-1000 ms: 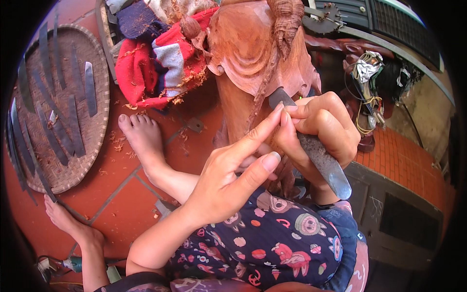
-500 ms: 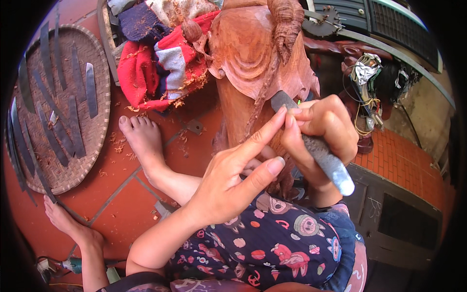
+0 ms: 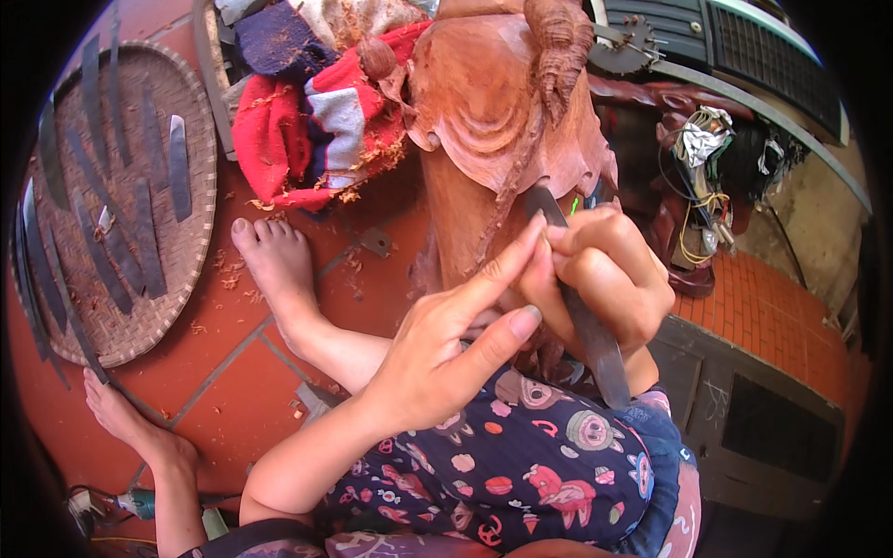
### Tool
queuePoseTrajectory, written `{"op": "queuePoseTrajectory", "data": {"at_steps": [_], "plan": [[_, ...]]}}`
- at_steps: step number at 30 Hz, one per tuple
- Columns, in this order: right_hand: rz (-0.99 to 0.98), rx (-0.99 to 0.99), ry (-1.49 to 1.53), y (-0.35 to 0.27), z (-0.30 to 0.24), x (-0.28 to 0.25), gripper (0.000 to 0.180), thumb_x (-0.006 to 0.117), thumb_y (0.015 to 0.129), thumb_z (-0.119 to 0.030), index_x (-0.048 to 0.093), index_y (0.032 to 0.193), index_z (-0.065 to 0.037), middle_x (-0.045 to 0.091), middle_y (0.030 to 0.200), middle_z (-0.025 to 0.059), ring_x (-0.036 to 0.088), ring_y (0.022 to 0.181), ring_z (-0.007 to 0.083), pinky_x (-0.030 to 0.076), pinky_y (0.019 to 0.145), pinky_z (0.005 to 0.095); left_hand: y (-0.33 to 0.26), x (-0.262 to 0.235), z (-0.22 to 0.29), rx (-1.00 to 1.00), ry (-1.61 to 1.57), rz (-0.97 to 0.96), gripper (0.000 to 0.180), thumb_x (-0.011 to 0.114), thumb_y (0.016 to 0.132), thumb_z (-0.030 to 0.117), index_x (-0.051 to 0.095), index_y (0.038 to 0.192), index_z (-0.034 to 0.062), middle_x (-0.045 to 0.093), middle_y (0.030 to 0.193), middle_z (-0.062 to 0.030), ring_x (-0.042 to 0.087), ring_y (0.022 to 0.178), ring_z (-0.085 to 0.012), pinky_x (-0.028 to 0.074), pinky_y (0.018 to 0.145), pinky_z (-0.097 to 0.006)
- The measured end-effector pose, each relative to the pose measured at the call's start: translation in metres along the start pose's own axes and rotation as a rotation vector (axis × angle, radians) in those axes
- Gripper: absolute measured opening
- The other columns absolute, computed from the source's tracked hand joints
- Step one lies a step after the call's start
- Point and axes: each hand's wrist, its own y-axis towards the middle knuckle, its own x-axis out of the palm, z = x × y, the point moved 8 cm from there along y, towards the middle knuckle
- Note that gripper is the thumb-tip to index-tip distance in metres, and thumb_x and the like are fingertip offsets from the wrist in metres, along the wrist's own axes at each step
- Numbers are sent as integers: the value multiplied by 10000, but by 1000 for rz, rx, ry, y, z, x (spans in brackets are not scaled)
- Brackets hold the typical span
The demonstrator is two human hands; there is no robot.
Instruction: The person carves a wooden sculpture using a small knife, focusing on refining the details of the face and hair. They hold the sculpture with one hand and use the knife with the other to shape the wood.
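Note:
A reddish wooden carving [image 3: 474, 102] with folded, drapery-like ridges stands upright in front of me. My right hand [image 3: 616, 272] is closed round a flat, dark steel carving chisel [image 3: 603, 349], its upper end against the lower edge of the carved folds and its lower end slanting down past my wrist. My left hand [image 3: 437, 349] has its index finger stretched out, the tip touching the chisel beside my right fingertips. Its thumb stands apart; the other left fingers are partly hidden behind the hand, near the wood.
At left, a round woven tray [image 3: 191, 270] holds several flat steel chisels [image 3: 179, 167]. Red and navy cloth [image 3: 270, 139] with wood shavings lies beside the carving. A toothed circular blade [image 3: 628, 46] is at the far right, near bundled cables [image 3: 707, 186]. Red tiles [image 3: 223, 409] cover the floor.
The chisel has turned steeper, its lower end swinging down and left. My right hand has shifted slightly down and left with it. My left hand has barely moved.

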Motion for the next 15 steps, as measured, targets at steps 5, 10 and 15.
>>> {"op": "queuePoseTrajectory", "data": {"at_steps": [5,10,15], "plan": [[17,-25,12,-2,0,0,200,774,663,-24,578,694,2,499,693,97,548,578,250,442,500,331,0,-1,1,-59,-36,-30,632,542,1025,271,296,1568,63,552,1427,-185,625,1160,-201,514,964,-341],[19,-19,-10,3,-1,2,215,767,648,6,554,671,4,487,679,95,535,562,251,434,492,333,2,0,3,-3,-57,-30,630,541,1025,261,290,1567,58,501,1480,-199,611,1193,-213,512,980,-360],[-34,38,-39,-5,-2,-1,211,761,617,-18,562,686,-5,477,685,88,529,575,254,436,510,343,2,1,-1,37,2,-24,634,540,1026,263,284,1570,62,504,1472,-207,611,1189,-211,517,974,-372]]}}
